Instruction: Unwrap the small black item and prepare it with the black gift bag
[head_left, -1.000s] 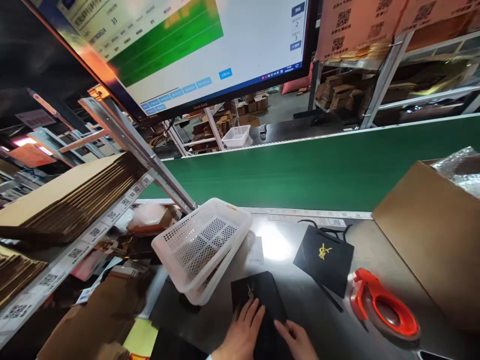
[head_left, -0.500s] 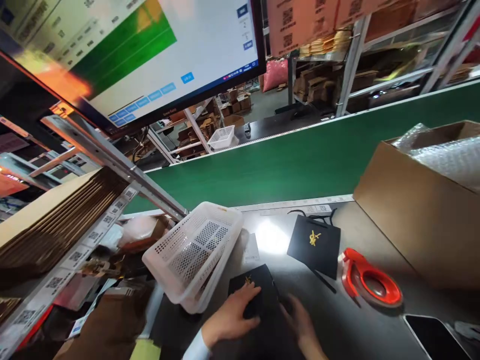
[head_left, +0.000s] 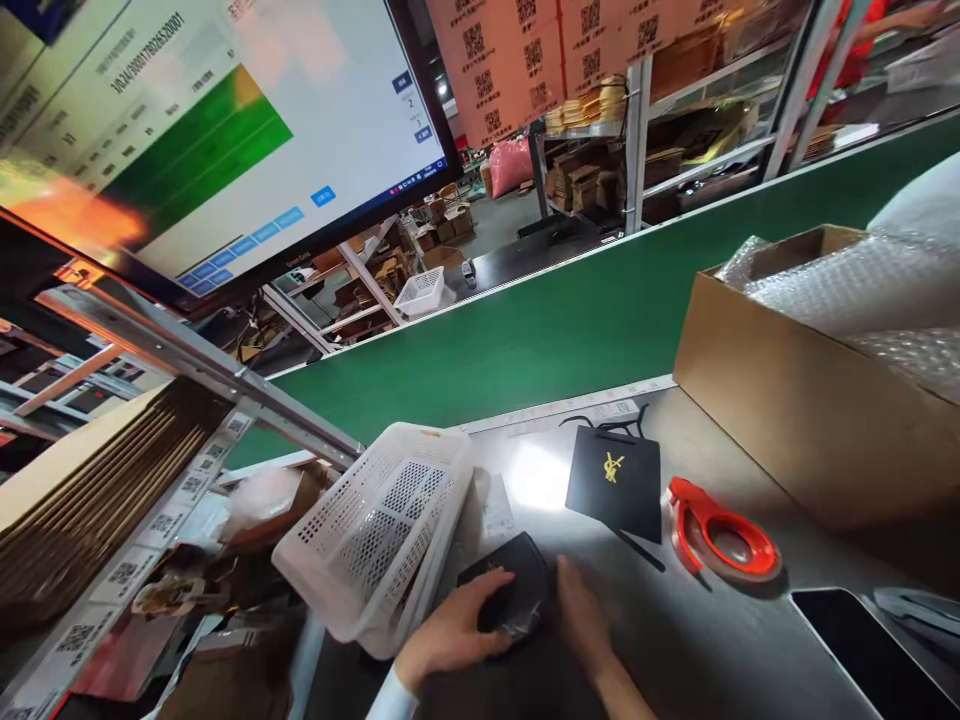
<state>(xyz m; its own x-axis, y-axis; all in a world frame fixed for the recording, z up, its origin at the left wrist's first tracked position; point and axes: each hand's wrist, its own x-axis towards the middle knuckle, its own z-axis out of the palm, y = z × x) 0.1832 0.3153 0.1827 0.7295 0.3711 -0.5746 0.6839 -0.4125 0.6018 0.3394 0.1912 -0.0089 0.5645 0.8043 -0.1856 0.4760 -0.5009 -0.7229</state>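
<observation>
Pressing a soft black pouch flat, the left hand grips its near-left edge; the right hand rests open alongside; light, pliable, likely slippery.

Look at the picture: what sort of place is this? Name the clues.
Probably a warehouse packing station: a green conveyor belt runs past the table, flat cartons are stacked on racks, and a screen hangs overhead.

Bare left hand with a white cuff; right hand bare.
</observation>
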